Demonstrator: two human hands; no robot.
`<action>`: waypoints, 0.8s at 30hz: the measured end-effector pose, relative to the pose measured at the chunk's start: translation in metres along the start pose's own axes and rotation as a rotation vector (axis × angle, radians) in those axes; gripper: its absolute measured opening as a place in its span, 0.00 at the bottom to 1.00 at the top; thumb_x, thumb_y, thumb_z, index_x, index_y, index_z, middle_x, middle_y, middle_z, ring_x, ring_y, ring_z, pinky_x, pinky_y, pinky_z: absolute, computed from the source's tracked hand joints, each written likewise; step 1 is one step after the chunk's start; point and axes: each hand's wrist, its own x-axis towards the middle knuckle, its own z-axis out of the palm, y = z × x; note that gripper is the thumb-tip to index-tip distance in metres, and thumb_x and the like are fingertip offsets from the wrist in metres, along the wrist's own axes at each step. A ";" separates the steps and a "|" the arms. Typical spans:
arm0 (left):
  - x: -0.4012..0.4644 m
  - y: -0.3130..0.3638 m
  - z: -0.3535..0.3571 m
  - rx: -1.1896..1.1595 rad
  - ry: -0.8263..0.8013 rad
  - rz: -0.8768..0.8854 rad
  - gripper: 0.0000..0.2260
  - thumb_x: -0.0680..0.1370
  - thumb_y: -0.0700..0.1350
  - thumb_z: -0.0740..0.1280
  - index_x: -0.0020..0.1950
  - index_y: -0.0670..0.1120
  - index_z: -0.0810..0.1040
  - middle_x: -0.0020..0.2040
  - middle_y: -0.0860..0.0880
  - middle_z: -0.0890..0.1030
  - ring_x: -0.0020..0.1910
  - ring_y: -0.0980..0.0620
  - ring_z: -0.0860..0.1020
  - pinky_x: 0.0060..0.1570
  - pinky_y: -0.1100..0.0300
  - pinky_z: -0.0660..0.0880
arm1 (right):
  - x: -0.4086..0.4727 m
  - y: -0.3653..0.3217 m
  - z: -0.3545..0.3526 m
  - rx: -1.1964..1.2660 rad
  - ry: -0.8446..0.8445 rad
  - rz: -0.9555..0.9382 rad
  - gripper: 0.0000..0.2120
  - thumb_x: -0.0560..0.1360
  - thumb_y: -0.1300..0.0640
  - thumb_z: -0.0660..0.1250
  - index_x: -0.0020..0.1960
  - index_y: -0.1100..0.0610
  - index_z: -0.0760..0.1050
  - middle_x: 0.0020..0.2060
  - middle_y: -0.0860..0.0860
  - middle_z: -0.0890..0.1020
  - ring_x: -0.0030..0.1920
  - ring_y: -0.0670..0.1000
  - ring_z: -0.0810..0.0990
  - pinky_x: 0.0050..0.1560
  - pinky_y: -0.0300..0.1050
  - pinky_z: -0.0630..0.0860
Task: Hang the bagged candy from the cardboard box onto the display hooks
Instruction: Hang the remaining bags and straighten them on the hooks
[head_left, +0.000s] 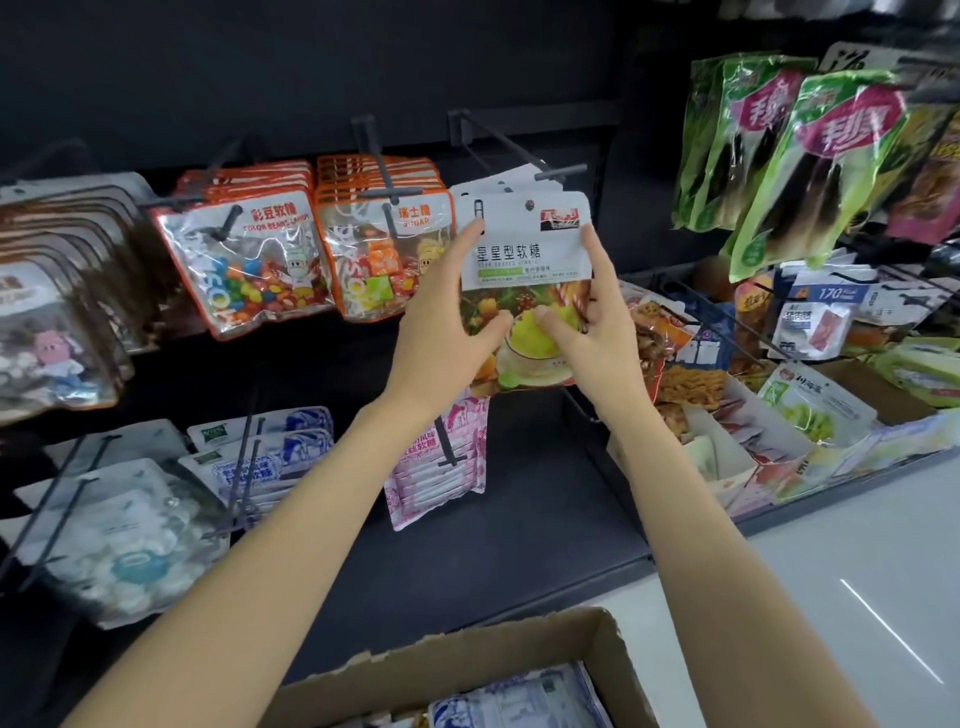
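Two hands: my left hand (451, 312) and right hand (587, 317) pinch one bag (524, 249) | step: hanging, below hook (519, 150) | next: align bag's hole with hook tip.

Dark back panel (311, 67) runs behind the display, matte black, dimly lit. A black base shelf (519, 551) slopes out below it. To the right, a pale floor (857, 571), glossy, carries a thin streak of reflected light (891, 631). A wire basket (691, 306) on the right holds assorted snack packets (810, 410). Green pouches (810, 171) hang above it.
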 end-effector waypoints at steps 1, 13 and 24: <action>0.003 0.001 0.001 0.063 -0.001 0.007 0.36 0.74 0.42 0.71 0.76 0.55 0.56 0.73 0.53 0.65 0.70 0.58 0.64 0.69 0.61 0.62 | 0.000 0.002 0.001 0.017 0.013 0.019 0.38 0.74 0.64 0.68 0.77 0.46 0.55 0.69 0.47 0.71 0.66 0.45 0.72 0.67 0.52 0.71; 0.003 -0.001 0.010 0.414 0.059 0.043 0.37 0.76 0.47 0.70 0.78 0.50 0.51 0.69 0.46 0.69 0.63 0.50 0.72 0.59 0.55 0.70 | 0.010 0.013 -0.006 -0.187 0.008 -0.028 0.37 0.74 0.59 0.67 0.77 0.45 0.53 0.60 0.50 0.75 0.57 0.47 0.75 0.60 0.43 0.74; 0.046 -0.025 0.016 0.201 -0.173 -0.236 0.36 0.78 0.45 0.66 0.79 0.48 0.46 0.73 0.47 0.66 0.67 0.49 0.70 0.59 0.59 0.69 | 0.084 0.025 0.037 -0.749 0.140 -0.024 0.32 0.76 0.54 0.68 0.75 0.49 0.57 0.54 0.57 0.69 0.42 0.54 0.74 0.39 0.43 0.66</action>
